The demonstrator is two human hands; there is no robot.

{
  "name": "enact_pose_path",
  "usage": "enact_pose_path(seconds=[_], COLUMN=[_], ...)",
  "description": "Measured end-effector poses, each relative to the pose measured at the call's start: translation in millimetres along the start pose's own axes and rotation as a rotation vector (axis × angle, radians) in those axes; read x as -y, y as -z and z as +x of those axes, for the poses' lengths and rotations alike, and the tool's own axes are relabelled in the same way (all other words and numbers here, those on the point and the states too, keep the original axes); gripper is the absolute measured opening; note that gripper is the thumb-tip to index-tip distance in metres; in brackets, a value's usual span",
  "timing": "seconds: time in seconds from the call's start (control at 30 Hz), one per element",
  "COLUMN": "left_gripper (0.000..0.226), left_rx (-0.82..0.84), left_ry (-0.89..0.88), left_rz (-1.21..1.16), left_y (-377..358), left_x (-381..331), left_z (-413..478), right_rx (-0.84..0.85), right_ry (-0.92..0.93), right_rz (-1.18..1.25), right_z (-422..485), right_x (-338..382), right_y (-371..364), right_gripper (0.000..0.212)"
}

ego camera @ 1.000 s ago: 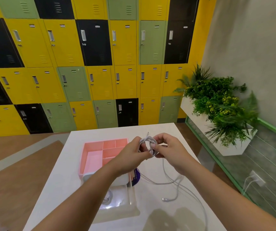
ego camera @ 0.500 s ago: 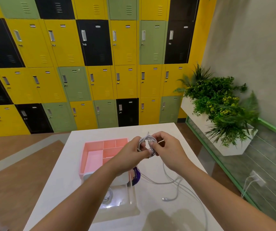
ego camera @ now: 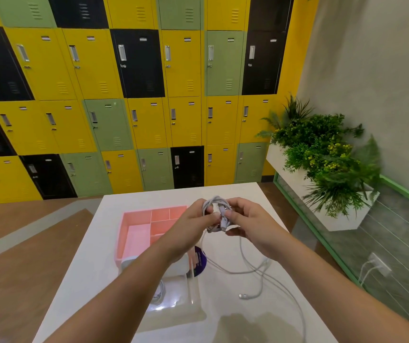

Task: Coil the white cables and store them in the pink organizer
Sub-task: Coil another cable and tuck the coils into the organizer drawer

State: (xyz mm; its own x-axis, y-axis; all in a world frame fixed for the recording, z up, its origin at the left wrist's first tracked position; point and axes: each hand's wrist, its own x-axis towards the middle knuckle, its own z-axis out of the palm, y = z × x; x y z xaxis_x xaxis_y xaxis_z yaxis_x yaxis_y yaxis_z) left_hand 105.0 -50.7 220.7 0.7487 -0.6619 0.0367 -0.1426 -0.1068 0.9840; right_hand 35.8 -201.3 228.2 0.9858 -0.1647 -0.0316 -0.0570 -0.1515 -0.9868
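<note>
The left forearm hides the near right part of the pink organizer (ego camera: pixel 124 231) and most of a white object (ego camera: pixel 128 263) at its near edge. A purple item (ego camera: pixel 200 262) just beside the organizer is half hidden, and its label is too blurred to read. A clear tray (ego camera: pixel 193 315) nearer the camera holds something pale that is hard to make out.

Compared with a second ago, both hands hover in nearly the same spot above the white table (ego camera: pixel 82 263). The cable's end now lies down the front of the coil.

The left hand (ego camera: pixel 191 225) and right hand (ego camera: pixel 253 227) are close together. Each has its fingers curled and its thumb pinching a small white cable coil (ego camera: pixel 214 205), which is held in the air, right of the organizer's far compartments and not in it. A loose cable (ego camera: pixel 253 271) trails from the hands to the table, ending in a connector (ego camera: pixel 242 296). Another strand runs off the bottom edge.
</note>
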Motion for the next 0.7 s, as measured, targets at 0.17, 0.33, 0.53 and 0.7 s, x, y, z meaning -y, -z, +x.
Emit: enact_pose_path(seconds=[0.17, 0.33, 0.53, 0.7], left_gripper=[0.020, 0.022, 0.023, 0.023], left_rx=[0.046, 0.050, 0.019, -0.014], left_ry=[-0.017, -0.004, -0.023, -0.033], left_rz=[0.057, 0.093, 0.218, 0.289], left_y=[2.6, 6.6, 9.8, 7.9], left_x=[6.4, 7.4, 11.1, 12.5], left_z=[0.9, 2.4, 3.6, 3.7], right_rx=[0.016, 0.048, -0.054, -0.134], right_ry=[-0.013, -0.054, 0.015, 0.054], right_rz=[-0.017, 0.099, -0.012, -0.101], right_z=[0.5, 2.2, 7.7, 9.4], right_x=[0.3, 2.9, -2.3, -10.5], right_y=[1.1, 0.3, -9.4, -15.0], right_gripper=[0.020, 0.020, 0.013, 0.008])
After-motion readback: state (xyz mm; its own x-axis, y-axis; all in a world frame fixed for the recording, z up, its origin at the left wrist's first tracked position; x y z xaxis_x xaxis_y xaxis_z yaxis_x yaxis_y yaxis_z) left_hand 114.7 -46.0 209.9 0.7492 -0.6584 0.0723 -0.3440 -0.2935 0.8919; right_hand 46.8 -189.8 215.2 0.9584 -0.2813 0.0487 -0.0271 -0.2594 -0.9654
